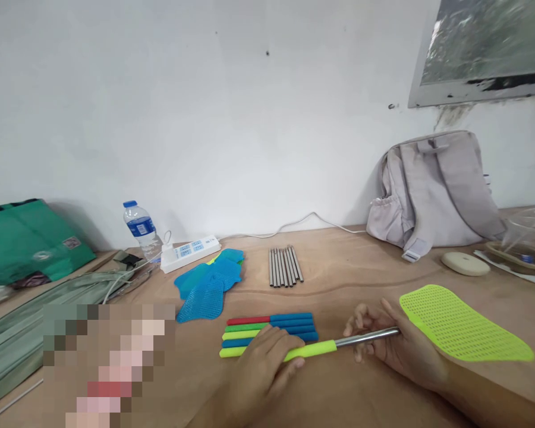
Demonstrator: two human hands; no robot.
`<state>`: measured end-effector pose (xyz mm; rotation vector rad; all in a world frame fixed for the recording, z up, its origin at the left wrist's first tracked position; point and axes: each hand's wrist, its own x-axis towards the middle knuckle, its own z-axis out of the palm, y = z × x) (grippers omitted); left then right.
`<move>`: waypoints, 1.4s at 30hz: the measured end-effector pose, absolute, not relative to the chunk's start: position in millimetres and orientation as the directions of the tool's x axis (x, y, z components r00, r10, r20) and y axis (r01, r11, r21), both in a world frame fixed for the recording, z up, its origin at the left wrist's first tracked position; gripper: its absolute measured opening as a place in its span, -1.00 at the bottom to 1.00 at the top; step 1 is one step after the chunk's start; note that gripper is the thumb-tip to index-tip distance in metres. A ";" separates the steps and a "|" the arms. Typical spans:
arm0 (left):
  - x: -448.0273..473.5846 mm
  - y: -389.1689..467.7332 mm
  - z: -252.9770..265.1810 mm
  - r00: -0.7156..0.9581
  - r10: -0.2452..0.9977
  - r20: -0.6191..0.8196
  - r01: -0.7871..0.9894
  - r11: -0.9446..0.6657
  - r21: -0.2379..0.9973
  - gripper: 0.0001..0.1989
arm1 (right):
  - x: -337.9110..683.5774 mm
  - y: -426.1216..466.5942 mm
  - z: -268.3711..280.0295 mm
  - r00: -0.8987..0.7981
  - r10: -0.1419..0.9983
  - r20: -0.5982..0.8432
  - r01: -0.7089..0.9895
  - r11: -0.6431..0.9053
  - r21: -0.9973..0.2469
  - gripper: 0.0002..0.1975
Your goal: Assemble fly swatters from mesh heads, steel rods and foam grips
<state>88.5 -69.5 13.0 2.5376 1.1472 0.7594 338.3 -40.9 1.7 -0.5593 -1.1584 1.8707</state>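
Note:
My left hand (265,371) is closed around the yellow-green grip (316,350) of a fly swatter handle, palm down, low over the table. From the grip a shiny metal rod (368,337) runs right into my right hand (383,348), whose fingers curl loosely about it with its end by the thumb. Beside the right wrist is a yellow-green mesh swatter head (463,327); whether it touches the hand is hidden. Behind my left hand, several handle grips (292,324) in red, green, yellow and blue lie in a row. Blue mesh swatter heads (211,288) are piled farther left.
Several bare metal tubes (285,267) lie farther back. A white power strip (191,252) and a water bottle (141,227) stand near the wall. At right are a grey backpack (437,190), a cream round object (465,263) and a clear container (530,235). A green bag (35,241) is left.

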 end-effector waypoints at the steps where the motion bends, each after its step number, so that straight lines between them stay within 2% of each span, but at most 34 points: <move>1: 88.6 -70.3 13.6 0.569 0.743 0.353 0.620 -0.670 0.409 -0.82 | 337.6 -39.8 -0.4 -0.535 0.844 0.045 -0.400 -0.206 -0.893 -0.55; 3: 88.4 -71.8 14.3 0.583 0.727 0.361 0.614 -0.686 0.390 -0.81 | 337.2 -39.2 -5.9 -0.506 0.862 0.030 -0.289 -0.137 -0.947 -0.60; 5: 87.6 -73.0 13.9 0.597 0.717 0.359 0.604 -0.697 0.387 -0.79 | 337.7 -41.4 -11.8 -0.471 0.882 0.026 -0.104 -0.027 -0.994 -0.61; 7: 86.7 -73.7 12.6 0.621 0.711 0.329 0.597 -0.702 0.389 -0.77 | 338.0 -45.8 -16.4 -0.454 0.891 0.025 0.060 0.058 -0.996 -0.58; 9: 85.9 -74.5 11.2 0.636 0.716 0.288 0.598 -0.693 0.402 -0.75 | 337.2 -51.0 -18.7 -0.457 0.889 0.021 0.137 0.094 -0.986 -0.56; 13: 85.7 -78.4 9.5 0.609 0.744 0.275 0.606 -0.660 0.445 -0.71 | 331.4 -58.9 -16.6 -0.450 0.892 -0.046 0.168 0.034 -0.985 -0.59; 18: 90.5 -84.5 10.8 0.595 0.777 0.207 0.622 -0.608 0.494 -0.78 | 324.8 -64.2 -9.7 -0.420 0.902 -0.095 0.118 -0.050 -0.992 -0.62; 22: 93.8 -82.7 10.3 0.600 0.792 0.110 0.650 -0.564 0.509 -0.83 | 320.9 -66.2 -8.4 -0.417 0.902 -0.112 0.150 -0.053 -0.987 -0.63; 26: 90.8 -72.9 4.7 0.577 0.803 0.148 0.659 -0.565 0.497 -0.85 | 312.8 -64.7 -11.2 -0.363 0.932 -0.011 0.186 0.061 -0.981 -0.63; 29: 88.8 -62.4 2.2 0.558 0.763 0.326 0.659 -0.646 0.385 -0.83 | 307.0 -58.0 -12.9 -0.377 0.921 0.099 0.178 0.177 -0.968 -0.63; 30: 89.3 -59.3 2.4 0.549 0.729 0.409 0.666 -0.677 0.313 -0.80 | 305.9 -54.3 -13.3 -0.401 0.913 0.071 0.158 0.145 -0.977 -0.64; 32: 93.3 -55.4 4.2 0.531 0.640 0.556 0.695 -0.704 0.147 -0.75 | 305.1 -45.7 -13.7 -0.436 0.898 -0.056 0.093 -0.017 -0.995 -0.67; 34: 101.6 -55.6 6.5 0.531 0.567 0.630 0.719 -0.695 0.020 -0.74 | 305.8 -37.2 -13.6 -0.422 0.895 -0.144 -0.011 -0.164 -0.986 -0.71; 38: 126.4 -67.8 7.7 0.577 0.570 0.585 0.744 -0.662 -0.090 -0.83 | 308.3 -27.5 -12.2 -0.309 0.946 -0.101 -0.254 -0.184 -0.950 -0.75; 42: 149.0 -81.0 2.5 0.624 0.597 0.505 0.755 -0.626 -0.193 -0.70 | 308.1 -24.4 -12.1 -0.238 0.969 -0.065 -0.295 -0.136 -0.946 -0.77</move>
